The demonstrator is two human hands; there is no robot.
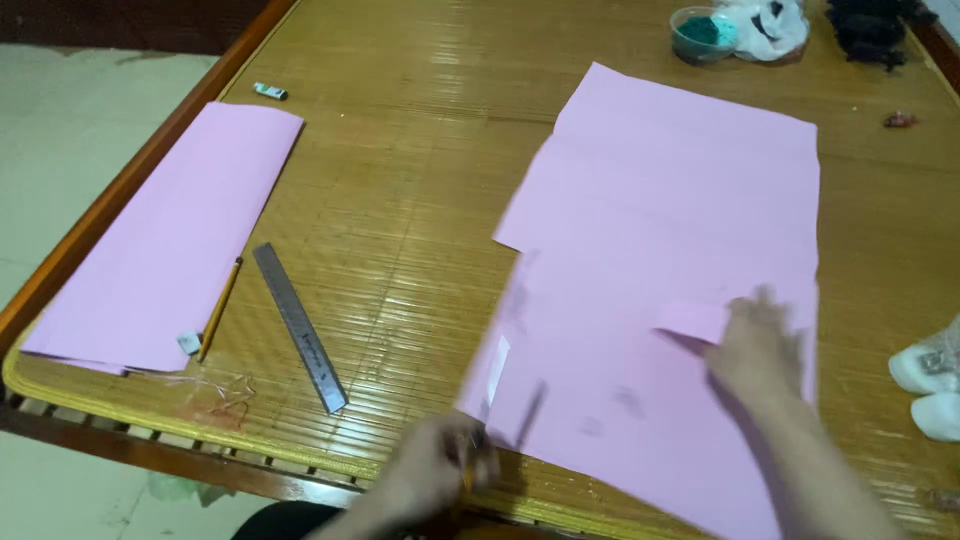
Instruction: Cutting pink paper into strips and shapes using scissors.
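A large pink paper sheet [660, 230] lies spread on the bamboo-mat table [420, 200]. My left hand [435, 475] is at the sheet's near left corner, closed on what looks like scissors [500, 440] with an orange handle and a dark blade lying on the paper; both are blurred. My right hand [760, 350] is on the sheet's right part. Its fingers pinch a small pink paper flap [690, 320] raised off the sheet.
A folded pink sheet [170, 240] lies at the left edge, with a pencil [220, 308], an eraser [188, 343] and a metal ruler [298, 325] beside it. A tub of green stuff [703, 33] and a plastic bag [765, 25] stand at the far right. White objects [930, 385] sit at the right edge.
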